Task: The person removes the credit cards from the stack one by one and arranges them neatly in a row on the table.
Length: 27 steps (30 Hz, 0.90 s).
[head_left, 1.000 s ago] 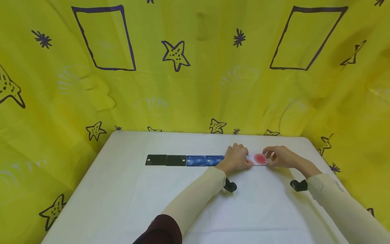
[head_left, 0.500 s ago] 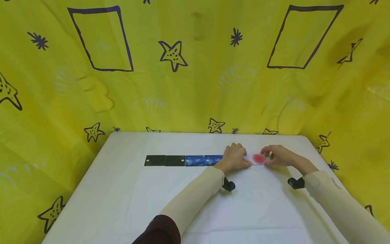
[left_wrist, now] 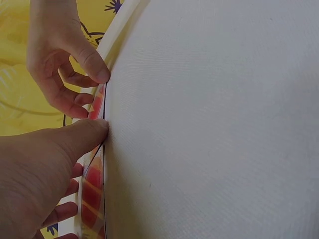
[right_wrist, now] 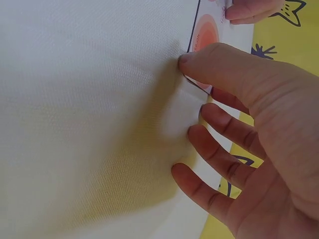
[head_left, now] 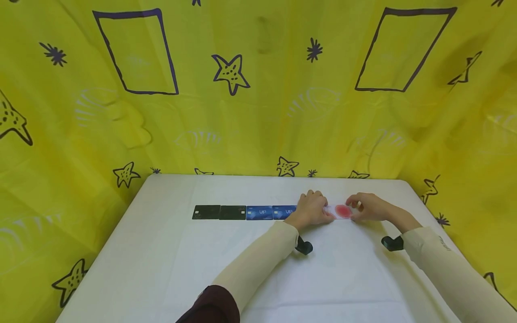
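A white card with a pink-red round spot (head_left: 343,211) lies at the right end of a row of cards. My left hand (head_left: 310,208) holds its left end, thumb at the near edge and fingers toward the far edge. My right hand (head_left: 371,207) pinches its right end between thumb and index finger; the other fingers (right_wrist: 219,154) are bent loosely off the card. In the left wrist view another card with a red-orange pattern (left_wrist: 91,194) lies beneath my left hand, hidden from the head view. Two blue VIP cards (head_left: 260,212) continue the row leftward.
Two black cards (head_left: 206,212) form the row's left end. The cards lie on a white-covered table (head_left: 161,260), toward its back edge. Behind it hangs a yellow curtain (head_left: 258,116) with drawn stars. Each wrist bears a black mount (head_left: 392,243).
Both hands stay at the pink-spotted card with nearly the same hold. The head view has shifted slightly; the cards show no clear movement.
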Each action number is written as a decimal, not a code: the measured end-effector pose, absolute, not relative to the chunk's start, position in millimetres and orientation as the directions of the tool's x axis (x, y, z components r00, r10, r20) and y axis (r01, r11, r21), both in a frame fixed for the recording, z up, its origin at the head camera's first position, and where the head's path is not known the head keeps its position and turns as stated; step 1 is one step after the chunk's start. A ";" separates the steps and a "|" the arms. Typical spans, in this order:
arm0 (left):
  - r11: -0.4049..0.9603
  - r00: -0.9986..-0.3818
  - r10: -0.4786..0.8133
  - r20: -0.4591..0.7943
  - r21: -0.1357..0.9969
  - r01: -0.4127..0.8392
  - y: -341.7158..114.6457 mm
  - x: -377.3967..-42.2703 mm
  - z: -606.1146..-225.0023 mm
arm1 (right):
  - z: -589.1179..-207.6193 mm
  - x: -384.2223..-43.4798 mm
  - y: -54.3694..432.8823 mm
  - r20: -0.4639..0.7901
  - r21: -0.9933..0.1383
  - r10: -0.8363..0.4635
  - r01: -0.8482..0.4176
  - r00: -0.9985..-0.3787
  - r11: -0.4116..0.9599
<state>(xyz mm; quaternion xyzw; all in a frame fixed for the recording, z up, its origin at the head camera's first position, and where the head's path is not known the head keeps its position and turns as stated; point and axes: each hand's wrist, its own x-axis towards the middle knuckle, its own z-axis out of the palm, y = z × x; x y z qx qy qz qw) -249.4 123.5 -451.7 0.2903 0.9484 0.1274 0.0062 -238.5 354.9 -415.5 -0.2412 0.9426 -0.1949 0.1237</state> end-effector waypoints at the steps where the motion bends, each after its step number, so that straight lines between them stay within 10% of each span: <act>1: 0.799 -0.831 0.553 0.062 0.243 0.550 123.7 -249.5 -452.2 | -415.1 -237.8 354.7 -0.144 -0.432 -0.501 -0.402 -0.853 0.808; 27: 0.791 -0.830 0.555 0.061 0.269 0.549 124.3 -251.4 -455.3 | -415.4 -233.2 356.4 -0.162 -0.445 -0.481 -0.371 -0.861 0.815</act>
